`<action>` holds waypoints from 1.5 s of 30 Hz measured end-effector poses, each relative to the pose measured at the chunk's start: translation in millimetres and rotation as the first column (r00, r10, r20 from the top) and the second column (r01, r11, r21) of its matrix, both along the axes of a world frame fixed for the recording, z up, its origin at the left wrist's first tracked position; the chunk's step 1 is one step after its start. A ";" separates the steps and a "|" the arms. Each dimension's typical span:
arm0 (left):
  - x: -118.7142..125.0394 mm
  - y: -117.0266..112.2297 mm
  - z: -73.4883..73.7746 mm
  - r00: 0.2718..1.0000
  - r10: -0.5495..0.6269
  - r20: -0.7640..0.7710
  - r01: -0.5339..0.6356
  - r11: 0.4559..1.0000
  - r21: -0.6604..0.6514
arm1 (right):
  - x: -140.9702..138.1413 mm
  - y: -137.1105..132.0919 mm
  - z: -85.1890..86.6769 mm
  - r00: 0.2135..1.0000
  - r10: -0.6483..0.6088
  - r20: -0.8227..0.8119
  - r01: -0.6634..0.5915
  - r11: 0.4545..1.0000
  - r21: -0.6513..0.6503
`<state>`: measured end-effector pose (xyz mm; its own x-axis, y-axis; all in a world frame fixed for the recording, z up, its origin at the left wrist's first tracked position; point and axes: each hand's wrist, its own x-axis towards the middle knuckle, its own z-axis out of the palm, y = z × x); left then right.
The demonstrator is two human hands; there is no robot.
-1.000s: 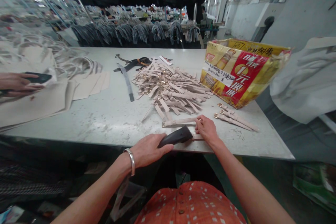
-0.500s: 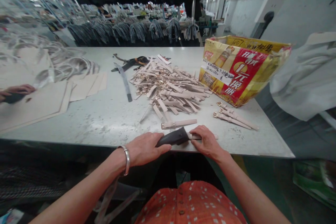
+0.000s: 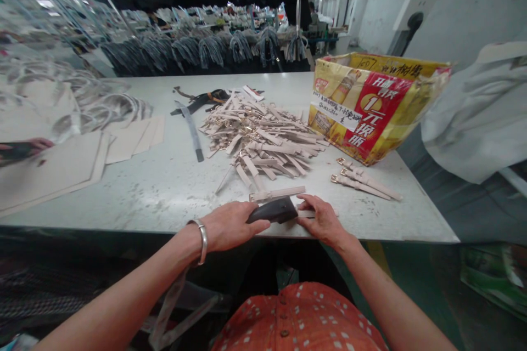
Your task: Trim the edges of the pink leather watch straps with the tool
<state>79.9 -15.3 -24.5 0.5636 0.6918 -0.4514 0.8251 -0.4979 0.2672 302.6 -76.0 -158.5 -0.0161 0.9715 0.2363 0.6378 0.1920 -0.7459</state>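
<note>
My left hand (image 3: 233, 226) is closed around a black hand-held tool (image 3: 275, 210) whose exact kind I cannot make out. The tool's broad end points right, over one end of a narrow beige strap (image 3: 307, 214). My right hand (image 3: 323, 221) pinches that strap at the table's front edge. Just beyond the tool lies another beige strap with a gold buckle (image 3: 280, 193). Farther back is a large heap of similar buckled straps (image 3: 267, 140). To the right, several buckled straps (image 3: 364, 182) lie side by side.
A yellow and red cardboard box (image 3: 370, 112) stands at the right of the table (image 3: 140, 192). Beige panels (image 3: 78, 167) and a co-worker's hand (image 3: 41, 145) are at left. A grey strip (image 3: 191, 131) and black straps (image 3: 206, 101) lie behind.
The view has shifted slightly. My right fingers have moved a little on the strap, while the tool stays over its end. The co-worker's hand has drawn left.
</note>
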 end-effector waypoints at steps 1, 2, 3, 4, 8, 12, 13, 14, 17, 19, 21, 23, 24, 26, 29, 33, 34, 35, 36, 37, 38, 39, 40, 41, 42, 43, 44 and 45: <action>-2.3 0.2 0.8 1.000 0.006 -0.009 -0.006 1.000 -0.003 | 0.0 -0.1 -0.8 1.000 -0.004 -0.009 0.004 1.000 -0.006; -4.7 0.2 1.7 1.000 0.008 -0.019 -0.008 1.000 -0.005 | 0.0 -0.3 -1.3 1.000 -0.004 -0.012 0.004 1.000 -0.010; -6.9 -0.1 2.6 0.999 0.008 -0.031 -0.008 1.000 -0.006 | 0.1 -0.5 -1.5 1.000 -0.001 -0.011 0.001 1.000 -0.011; -8.8 -0.6 3.5 0.999 0.007 -0.041 -0.007 1.000 -0.007 | 0.1 -0.6 -1.5 1.000 -0.002 -0.014 0.002 1.000 -0.009; -15.0 -2.4 7.0 0.998 0.002 -0.060 -0.003 1.000 -0.030 | -0.1 -0.9 -0.6 0.999 -0.009 -0.032 0.009 1.000 0.000; -21.1 -3.1 11.9 0.999 0.014 -0.037 -0.016 0.999 -0.048 | -0.4 -0.7 -1.0 1.000 -0.015 -0.018 0.015 1.000 -0.007; -22.1 -3.0 12.6 0.999 0.031 -0.028 -0.032 0.998 -0.054 | -0.6 -0.6 -1.2 1.000 -0.017 -0.011 0.017 1.000 -0.005; -22.7 -2.6 12.6 0.998 0.052 -0.018 -0.053 0.997 -0.064 | -0.8 -0.6 -1.2 1.000 -0.016 -0.004 0.016 1.000 -0.001; -21.5 -0.5 6.8 0.994 0.104 0.015 -0.101 0.986 -0.129 | -1.5 -0.6 -0.5 1.000 -0.009 0.012 0.009 1.000 0.023; -19.1 1.4 -0.7 0.991 0.126 0.040 -0.117 0.977 -0.177 | -1.9 -0.5 0.4 1.000 0.002 0.017 -0.002 0.999 0.039; -17.0 2.5 -8.3 0.985 0.155 0.070 -0.138 0.970 -0.200 | -2.1 -0.5 1.3 1.000 0.009 0.014 -0.010 0.999 0.047; -16.7 2.1 -13.4 0.977 0.184 0.108 -0.159 0.965 -0.209 | -2.2 -0.4 2.0 1.000 0.010 0.006 -0.010 0.999 0.049; -17.5 1.3 -14.8 0.973 0.195 0.126 -0.166 0.963 -0.212 | -2.1 -0.4 2.4 1.000 0.008 0.003 -0.008 0.999 0.047; -21.2 -1.2 -15.7 0.967 0.206 0.149 -0.172 0.961 -0.218 | -2.2 -0.2 3.8 1.000 -0.001 0.010 0.000 0.999 0.039; -31.3 -5.8 -14.5 0.962 0.231 0.143 -0.195 0.953 -0.232 | -3.3 0.6 7.8 0.996 0.005 0.091 -0.006 1.000 0.010; -45.8 -11.4 -9.3 0.961 0.253 0.112 -0.214 0.936 -0.279 | -6.5 0.9 15.4 0.978 0.016 0.209 -0.003 0.998 -0.058; -48.4 -12.5 -7.1 0.961 0.254 0.112 -0.213 0.934 -0.287 | -7.3 0.3 17.0 0.975 0.014 0.224 -0.002 0.999 -0.051; -50.4 -13.6 -4.6 0.960 0.256 0.112 -0.214 0.932 -0.293 | -8.0 -0.7 18.3 0.971 0.015 0.238 -0.009 1.000 -0.028; -51.7 -14.6 -1.9 0.959 0.258 0.116 -0.215 0.931 -0.295 | -8.6 -2.0 19.0 0.968 0.017 0.251 -0.020 1.000 0.007; -52.4 -15.6 0.8 0.959 0.254 0.123 -0.209 0.932 -0.297 | -8.8 -3.5 19.2 0.965 0.021 0.262 -0.034 0.998 0.047; -52.5 -16.6 3.1 0.961 0.245 0.131 -0.197 0.933 -0.301 | -8.7 -5.2 18.6 0.963 0.028 0.269 -0.052 0.995 0.084; -52.1 -17.7 4.7 0.962 0.234 0.139 -0.184 0.936 -0.298 | -8.2 -7.0 17.3 0.963 0.041 0.268 -0.073 0.991 0.111; -51.3 -18.8 5.7 0.964 0.223 0.146 -0.173 0.940 -0.293 | -7.4 -8.8 15.4 0.965 0.057 0.256 -0.092 0.988 0.128; -50.2 -19.9 5.7 0.966 0.214 0.148 -0.165 0.944 -0.287 | -6.3 -10.5 13.0 0.970 0.069 0.232 -0.104 0.985 0.141; -48.9 -21.1 4.9 0.967 0.209 0.147 -0.162 0.946 -0.280 | -4.9 -12.1 10.5 0.977 0.080 0.198 -0.111 0.982 0.150; -47.4 -22.1 3.5 0.968 0.207 0.141 -0.164 0.949 -0.271 | -3.5 -13.4 8.0 0.983 0.091 0.160 -0.116 0.981 0.156; -45.9 -23.0 1.8 0.969 0.206 0.134 -0.166 0.951 -0.261 | -2.0 -14.5 5.9 0.987 0.104 0.122 -0.123 0.980 0.158; -44.4 -23.7 -0.1 0.970 0.204 0.129 -0.166 0.952 -0.255 | -0.6 -15.2 4.4 0.989 0.117 0.087 -0.130 0.979 0.156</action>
